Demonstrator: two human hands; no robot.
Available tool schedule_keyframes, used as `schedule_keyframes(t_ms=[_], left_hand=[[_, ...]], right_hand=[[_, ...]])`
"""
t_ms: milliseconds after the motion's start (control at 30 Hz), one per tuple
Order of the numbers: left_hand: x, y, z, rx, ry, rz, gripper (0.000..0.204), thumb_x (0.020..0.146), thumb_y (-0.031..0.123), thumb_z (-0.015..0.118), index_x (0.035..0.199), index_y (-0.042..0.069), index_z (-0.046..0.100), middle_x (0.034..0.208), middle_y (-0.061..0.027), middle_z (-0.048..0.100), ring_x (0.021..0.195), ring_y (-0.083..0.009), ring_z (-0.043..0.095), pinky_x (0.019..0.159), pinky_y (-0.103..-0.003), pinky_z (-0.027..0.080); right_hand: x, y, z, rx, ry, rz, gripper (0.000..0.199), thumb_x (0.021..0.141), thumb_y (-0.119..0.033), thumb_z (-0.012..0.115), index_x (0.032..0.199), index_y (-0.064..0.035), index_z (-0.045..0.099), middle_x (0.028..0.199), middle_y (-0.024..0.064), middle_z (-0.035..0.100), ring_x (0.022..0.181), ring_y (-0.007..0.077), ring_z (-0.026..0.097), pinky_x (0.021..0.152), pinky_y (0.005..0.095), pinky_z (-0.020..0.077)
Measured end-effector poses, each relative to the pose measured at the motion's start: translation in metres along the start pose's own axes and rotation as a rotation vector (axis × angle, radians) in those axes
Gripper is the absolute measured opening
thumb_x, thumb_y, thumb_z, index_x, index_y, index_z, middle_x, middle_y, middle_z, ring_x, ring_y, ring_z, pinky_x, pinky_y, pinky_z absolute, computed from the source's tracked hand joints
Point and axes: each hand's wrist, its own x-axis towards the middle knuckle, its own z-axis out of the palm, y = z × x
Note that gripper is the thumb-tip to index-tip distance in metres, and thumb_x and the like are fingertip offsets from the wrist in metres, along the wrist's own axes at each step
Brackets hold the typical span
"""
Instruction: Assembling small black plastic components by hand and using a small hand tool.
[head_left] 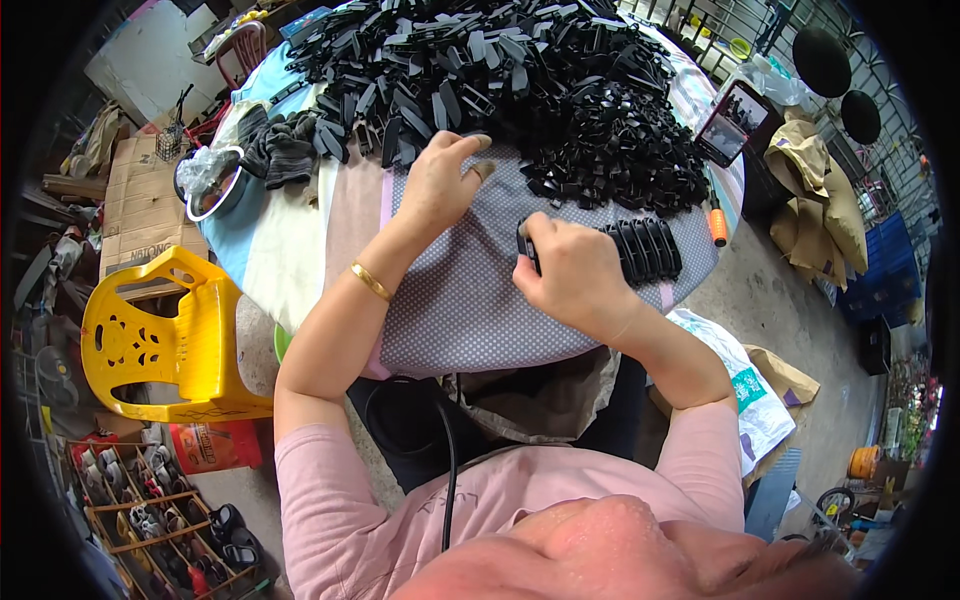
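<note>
A big heap of long black plastic pieces [440, 70] covers the far part of the round table [450, 310]. At its near edge is my left hand [445, 180], thumb and forefinger spread with nothing visible between them; tan covers sit on the fingertips. My right hand [578, 265] is closed on a black plastic piece [528, 248], mostly hidden by the fingers, over the dotted cloth. Just right of that hand, several matching black pieces [645, 250] stand side by side in a tight row. Smaller black clips [620, 160] form a second pile beyond it.
A phone [737, 122] on a stand and an orange-handled tool [717, 225] are at the table's right edge. Dark gloves [280, 145] and a bowl [215, 185] lie on the left side. A yellow plastic chair [170, 340] stands left of the table.
</note>
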Motion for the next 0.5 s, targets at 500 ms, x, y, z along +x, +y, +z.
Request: schedule_keyframes(t_ms=[500], left_hand=[[0.038, -0.032, 0.021, 0.682, 0.101, 0.140, 0.018, 0.069, 0.011, 0.063, 0.083, 0.003, 0.055, 0.088, -0.0128, 0.057, 0.088, -0.0281, 0.054, 0.069, -0.034, 0.050]], right_hand=[[0.038, 0.058, -0.002, -0.061, 0.020, -0.078, 0.017, 0.078, -0.024, 0.062, 0.086, -0.0090, 0.067, 0.073, 0.0077, 0.058, 0.067, 0.0259, 0.059, 0.059, 0.0355, 0.0479]])
